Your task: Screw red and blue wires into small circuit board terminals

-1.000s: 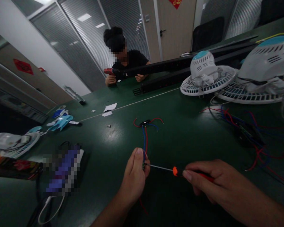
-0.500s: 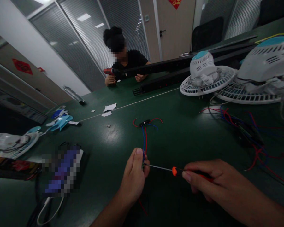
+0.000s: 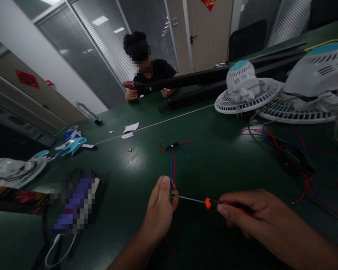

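Pinched in my left hand (image 3: 160, 210) is a small wired part (image 3: 171, 196), mostly hidden by the fingers, with bits of green showing. My right hand (image 3: 250, 215) grips the handle of an orange-and-black screwdriver (image 3: 211, 203). Its thin metal shaft points left, and the tip meets the small part at my left fingertips. A blue and a red wire (image 3: 174, 165) run up from my left hand to a small black module (image 3: 172, 146) lying on the table. Short red and blue leads spread from that module. Another red wire hangs below my left hand.
White fan parts (image 3: 242, 86) stand at the back right, above a tangle of red and blue wires (image 3: 295, 150). Across the green table (image 3: 115, 225), a person (image 3: 157, 71) holds a red drill (image 3: 129, 84) against a long black bar. Paper scraps (image 3: 131, 128) lie left of centre.
The screwdriver handle appears slightly turned in my right hand, showing more black beside the orange collar. Both hands stay in nearly the same place.
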`<state>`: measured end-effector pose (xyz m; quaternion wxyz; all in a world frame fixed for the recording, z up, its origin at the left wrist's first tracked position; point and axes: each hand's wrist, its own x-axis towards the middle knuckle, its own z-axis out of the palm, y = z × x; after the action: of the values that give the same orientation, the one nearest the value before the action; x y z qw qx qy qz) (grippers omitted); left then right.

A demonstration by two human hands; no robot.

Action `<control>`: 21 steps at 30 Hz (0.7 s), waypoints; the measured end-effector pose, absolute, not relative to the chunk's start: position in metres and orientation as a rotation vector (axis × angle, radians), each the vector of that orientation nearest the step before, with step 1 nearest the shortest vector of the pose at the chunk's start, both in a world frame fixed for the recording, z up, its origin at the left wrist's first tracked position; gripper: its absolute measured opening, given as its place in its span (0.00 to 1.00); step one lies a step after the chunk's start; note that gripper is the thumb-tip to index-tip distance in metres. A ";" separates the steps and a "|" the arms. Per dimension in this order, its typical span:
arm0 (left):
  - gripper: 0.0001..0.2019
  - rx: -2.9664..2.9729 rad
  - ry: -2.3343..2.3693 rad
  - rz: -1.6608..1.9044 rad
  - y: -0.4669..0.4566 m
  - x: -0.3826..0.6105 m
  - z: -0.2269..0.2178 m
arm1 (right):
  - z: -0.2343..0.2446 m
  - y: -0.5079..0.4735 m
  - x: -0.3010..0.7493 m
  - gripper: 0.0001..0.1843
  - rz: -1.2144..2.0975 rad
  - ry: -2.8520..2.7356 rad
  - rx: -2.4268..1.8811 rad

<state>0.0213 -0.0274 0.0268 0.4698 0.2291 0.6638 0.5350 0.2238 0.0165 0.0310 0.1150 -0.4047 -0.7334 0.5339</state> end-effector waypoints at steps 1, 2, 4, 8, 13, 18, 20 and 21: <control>0.20 0.570 1.622 1.313 -0.027 0.021 0.026 | 0.031 0.017 0.224 0.17 1.578 -2.147 -1.187; 0.20 0.575 1.619 1.315 -0.027 0.021 0.026 | 0.031 0.017 0.224 0.17 1.586 -2.145 -1.186; 0.20 0.571 1.621 1.313 -0.027 0.020 0.024 | 0.031 0.018 0.224 0.17 1.591 -2.150 -1.177; 0.22 0.562 1.634 1.327 -0.027 0.019 0.023 | 0.032 0.019 0.223 0.18 1.544 -2.167 -1.161; 0.24 0.589 1.636 1.330 -0.028 0.022 0.025 | 0.033 0.019 0.221 0.18 1.536 -2.112 -1.227; 0.25 0.577 1.623 1.339 -0.028 0.024 0.025 | 0.036 0.013 0.223 0.24 1.555 -2.105 -1.214; 0.26 0.558 1.616 1.341 -0.028 0.023 0.025 | 0.037 0.010 0.225 0.28 1.498 -2.147 -1.262; 0.26 0.552 1.614 1.341 -0.028 0.022 0.025 | 0.037 0.009 0.226 0.30 1.479 -2.161 -1.286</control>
<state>0.0222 -0.0283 0.0245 0.4672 0.2250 0.6577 0.5464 0.2263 0.0086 0.0369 0.1119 -0.4380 -0.7361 0.5038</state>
